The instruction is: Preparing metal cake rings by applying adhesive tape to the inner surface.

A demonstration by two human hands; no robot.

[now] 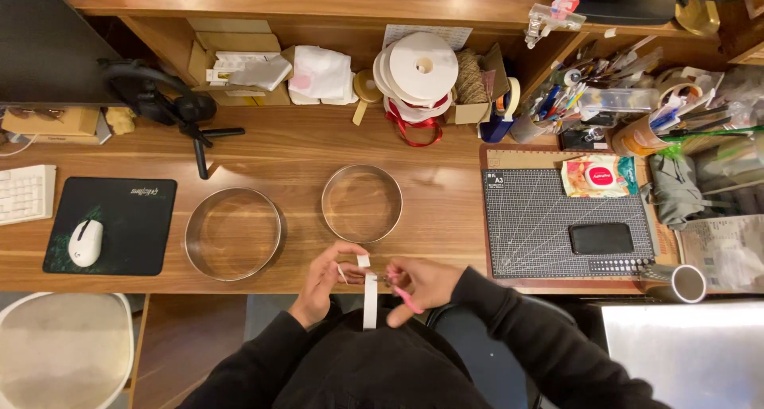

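My left hand pinches a strip of white ribbon that hangs down over my lap at the desk's front edge. My right hand holds pink-handled scissors with the blades at the ribbon, just below a short upper piece. Two bare metal cake rings rest on the wooden desk beyond my hands: a larger ring to the left and a smaller ring straight ahead.
A grey cutting mat with a black case and a wipes packet lies right. White ribbon spools, boxes and a pen holder line the back. A mouse on a black pad, a keyboard and a small tripod sit left. A metal tube lies front right.
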